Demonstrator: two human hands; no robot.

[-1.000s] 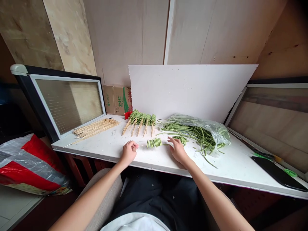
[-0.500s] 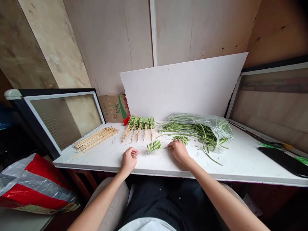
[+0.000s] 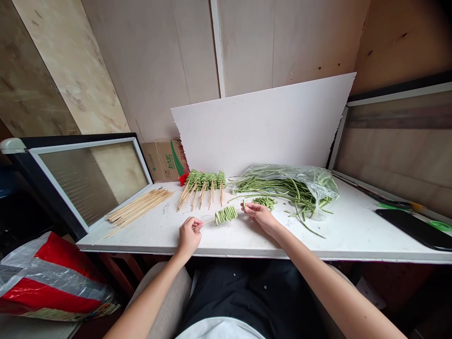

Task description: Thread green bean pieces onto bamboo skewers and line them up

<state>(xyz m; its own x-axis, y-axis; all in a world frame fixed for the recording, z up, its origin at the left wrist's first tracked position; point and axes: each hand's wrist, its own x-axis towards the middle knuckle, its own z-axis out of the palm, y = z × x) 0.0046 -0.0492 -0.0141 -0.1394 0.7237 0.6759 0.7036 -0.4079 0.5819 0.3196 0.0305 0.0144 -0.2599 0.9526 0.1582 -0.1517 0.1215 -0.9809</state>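
Note:
My left hand (image 3: 189,233) pinches the bare end of a wooden skewer (image 3: 208,221) near the table's front. Several cut green bean pieces (image 3: 226,215) are threaded side by side along its far part. Just right of the skewer's tip, my right hand (image 3: 259,215) holds one short green bean piece (image 3: 243,205) upright between thumb and fingers, apart from the skewer. Behind that hand lies a small pile of cut bean pieces (image 3: 265,203). Filled bean skewers (image 3: 206,180) are stacked at the back, their bare ends toward me.
Bare wooden skewers (image 3: 139,205) lie in a bundle at the left. Long green beans (image 3: 271,186) spill from a clear plastic bag (image 3: 325,188) at the back right. A black phone (image 3: 415,229) and scissors (image 3: 395,202) are far right. A white board (image 3: 261,127) stands behind.
My right hand has lifted a little and turned, bringing the bean piece upright near the skewer's tip. My left hand and its skewer have hardly moved. The view has shifted slightly.

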